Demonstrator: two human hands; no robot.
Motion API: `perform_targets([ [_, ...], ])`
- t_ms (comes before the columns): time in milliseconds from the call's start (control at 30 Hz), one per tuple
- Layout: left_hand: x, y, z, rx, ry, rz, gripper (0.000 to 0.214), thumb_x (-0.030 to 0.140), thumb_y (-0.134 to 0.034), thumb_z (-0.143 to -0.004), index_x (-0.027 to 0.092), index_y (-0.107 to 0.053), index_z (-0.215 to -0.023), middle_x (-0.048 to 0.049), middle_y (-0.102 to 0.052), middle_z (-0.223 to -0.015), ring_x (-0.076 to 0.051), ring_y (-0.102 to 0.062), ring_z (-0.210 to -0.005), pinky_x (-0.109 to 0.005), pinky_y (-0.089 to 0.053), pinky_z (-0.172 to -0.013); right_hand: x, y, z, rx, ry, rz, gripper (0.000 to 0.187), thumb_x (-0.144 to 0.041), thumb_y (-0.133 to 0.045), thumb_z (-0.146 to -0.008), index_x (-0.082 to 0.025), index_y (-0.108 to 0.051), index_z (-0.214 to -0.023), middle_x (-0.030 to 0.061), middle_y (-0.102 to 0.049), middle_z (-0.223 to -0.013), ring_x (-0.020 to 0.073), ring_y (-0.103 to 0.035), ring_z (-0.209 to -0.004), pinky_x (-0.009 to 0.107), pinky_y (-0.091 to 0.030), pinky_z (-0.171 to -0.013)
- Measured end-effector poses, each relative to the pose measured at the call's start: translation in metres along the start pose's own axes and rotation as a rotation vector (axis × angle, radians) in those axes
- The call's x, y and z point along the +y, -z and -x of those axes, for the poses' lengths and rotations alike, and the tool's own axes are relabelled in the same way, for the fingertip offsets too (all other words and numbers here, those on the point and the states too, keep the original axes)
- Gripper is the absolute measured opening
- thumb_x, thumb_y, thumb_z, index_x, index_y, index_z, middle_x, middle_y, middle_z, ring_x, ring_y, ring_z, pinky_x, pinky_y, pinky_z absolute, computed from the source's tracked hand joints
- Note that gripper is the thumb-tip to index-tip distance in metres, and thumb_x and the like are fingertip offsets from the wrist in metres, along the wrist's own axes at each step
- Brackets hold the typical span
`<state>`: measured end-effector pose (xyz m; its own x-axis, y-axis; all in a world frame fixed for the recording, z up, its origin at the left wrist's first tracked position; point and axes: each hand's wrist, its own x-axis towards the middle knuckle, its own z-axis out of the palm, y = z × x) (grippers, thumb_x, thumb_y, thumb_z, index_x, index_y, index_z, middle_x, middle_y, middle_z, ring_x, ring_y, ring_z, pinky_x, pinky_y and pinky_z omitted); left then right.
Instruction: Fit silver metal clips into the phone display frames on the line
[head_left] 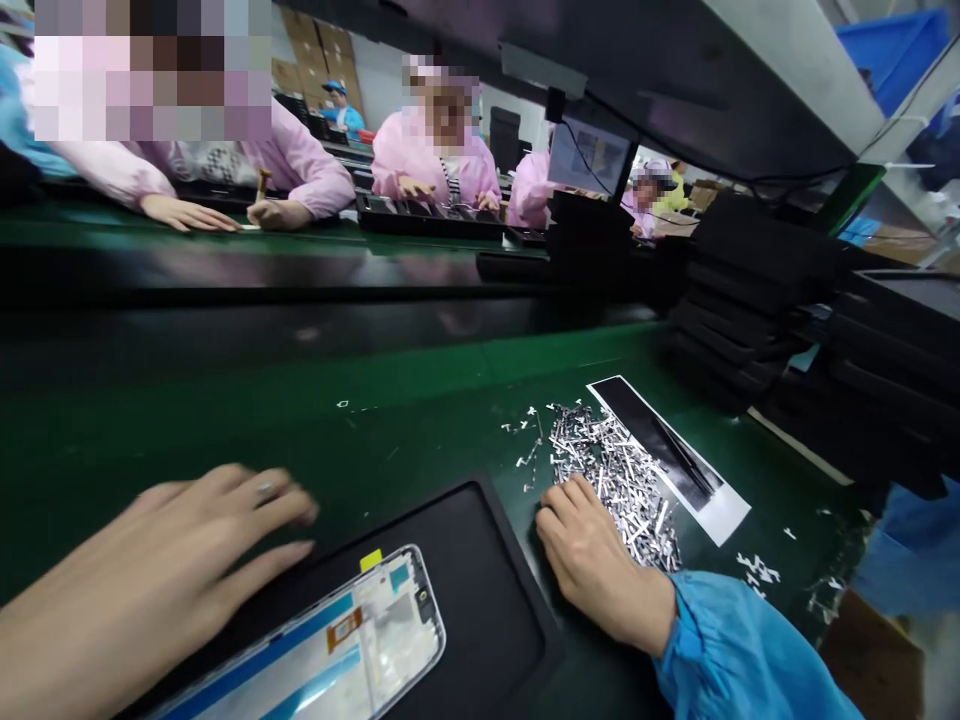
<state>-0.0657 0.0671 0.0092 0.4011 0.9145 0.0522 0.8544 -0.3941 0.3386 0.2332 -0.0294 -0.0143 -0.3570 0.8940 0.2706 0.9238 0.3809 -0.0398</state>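
Note:
My left hand [217, 545] is over the left side of a black tray [491, 600], slightly blurred, with fingers and thumb apart and nothing between them. A phone screen assembly [375, 640] lies in the tray, back side up, with blue strips, an orange flex cable [344, 630] and a yellow tab [371, 561] at its edge. To the right of the tray, my right hand [589, 560] rests at the near-left edge of a pile of small silver-and-black strip parts [619, 470]. Its fingers are curled down; whatever is under them is hidden.
Dark tweezers [686, 455] lie on a black-and-white sheet [724, 512] beyond the pile. Stacks of black trays [757, 290] stand at the right on the green bench [247, 410]. A shelf [637, 60] hangs overhead. Co-workers in pink sit across the bench.

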Motion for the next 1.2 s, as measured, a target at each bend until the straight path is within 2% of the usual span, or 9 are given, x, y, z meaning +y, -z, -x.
perform_targets([
  [67,0.045,0.004,-0.027,-0.116,-0.079,-0.133,0.022,0.040,-0.044,-0.069,0.028,-0.060,-0.079,0.0001,-0.058,-0.095,-0.024,-0.047,-0.095,-0.039,-0.035,-0.081,0.004,-0.005,0.000,0.034,-0.034,0.011,0.017,-0.003,-0.036,-0.077,-0.017,-0.042,-0.071,0.0031,-0.042,-0.079,0.0171,-0.037,-0.077,0.040,-0.033,-0.089],
  [200,0.118,-0.014,-0.084,-0.139,-0.119,-0.138,0.013,0.025,-0.045,-0.081,0.018,-0.057,-0.083,-0.0042,-0.055,-0.093,-0.020,-0.048,-0.092,-0.036,-0.038,-0.082,0.008,-0.009,0.000,0.120,-0.084,0.015,0.018,-0.001,-0.035,-0.076,-0.017,-0.042,-0.071,0.0039,-0.041,-0.078,0.0181,-0.035,-0.077,0.042,-0.033,-0.088],
  [367,0.131,-0.056,-0.129,-0.150,-0.055,-0.070,0.020,0.030,-0.051,-0.082,0.013,-0.053,-0.094,-0.0061,-0.052,-0.099,-0.018,-0.052,-0.087,-0.037,-0.045,-0.077,0.007,-0.007,0.002,0.213,-0.081,-0.010,0.018,-0.001,-0.034,-0.076,-0.016,-0.042,-0.070,0.0035,-0.040,-0.076,0.0171,-0.036,-0.074,0.043,-0.033,-0.088],
  [467,0.127,-0.064,-0.138,-0.192,-0.064,-0.019,0.018,0.029,-0.052,-0.082,0.013,-0.054,-0.090,-0.0052,-0.054,-0.095,-0.017,-0.053,-0.086,-0.036,-0.046,-0.076,0.005,-0.006,0.001,0.236,-0.064,-0.021,0.018,-0.001,-0.033,-0.075,-0.016,-0.043,-0.071,0.0036,-0.041,-0.075,0.0169,-0.037,-0.074,0.045,-0.032,-0.089],
  [733,0.131,-0.041,-0.116,-0.180,-0.106,0.195,0.016,0.026,-0.052,-0.081,0.011,-0.053,-0.074,0.0002,-0.054,-0.071,-0.014,-0.053,-0.071,-0.032,-0.045,-0.070,0.002,-0.003,0.000,0.280,-0.077,-0.075,0.018,-0.003,-0.033,-0.077,-0.014,-0.047,-0.075,0.0044,-0.045,-0.077,0.0173,-0.040,-0.075,0.045,-0.032,-0.089],
  [933,0.149,-0.025,-0.074,-0.243,-0.232,0.431,0.007,0.015,-0.048,-0.069,0.015,-0.054,-0.065,0.0026,-0.054,-0.062,-0.012,-0.050,-0.062,-0.024,-0.039,-0.063,0.000,0.000,0.001,0.322,-0.100,-0.254,0.031,-0.010,-0.035,-0.084,-0.007,-0.041,-0.114,0.0133,-0.043,-0.118,0.0233,-0.035,-0.108,0.046,-0.017,-0.099],
  [1033,0.158,-0.021,-0.055,-0.264,-0.268,0.532,0.014,0.024,-0.045,-0.065,0.017,-0.056,-0.061,0.0021,-0.055,-0.061,-0.013,-0.050,-0.061,-0.024,-0.038,-0.060,-0.002,0.006,0.001,0.213,-0.129,-0.544,0.019,-0.016,-0.036,-0.086,-0.012,-0.054,-0.091,0.0081,-0.054,-0.092,0.0195,-0.044,-0.090,0.043,-0.026,-0.092],
  [1100,0.161,-0.019,-0.045,-0.219,-0.250,0.592,0.018,0.030,-0.044,-0.065,0.017,-0.056,-0.065,0.0014,-0.056,-0.065,-0.014,-0.051,-0.064,-0.024,-0.039,-0.061,-0.004,0.012,0.002,0.170,-0.145,-0.666,0.022,-0.020,-0.037,-0.086,-0.015,-0.053,-0.071,0.0032,-0.052,-0.072,0.0156,-0.045,-0.075,0.034,-0.035,-0.078],
  [1200,0.163,-0.018,-0.032,-0.107,-0.164,0.683,0.026,0.038,-0.045,-0.067,0.017,-0.057,-0.075,0.0000,-0.056,-0.072,-0.014,-0.053,-0.068,-0.024,-0.041,-0.063,-0.007,0.021,0.003,0.157,-0.220,-0.823,0.030,-0.026,-0.041,-0.087,-0.016,-0.050,-0.060,-0.0005,-0.050,-0.063,0.0114,-0.047,-0.066,0.024,-0.036,-0.062],
])
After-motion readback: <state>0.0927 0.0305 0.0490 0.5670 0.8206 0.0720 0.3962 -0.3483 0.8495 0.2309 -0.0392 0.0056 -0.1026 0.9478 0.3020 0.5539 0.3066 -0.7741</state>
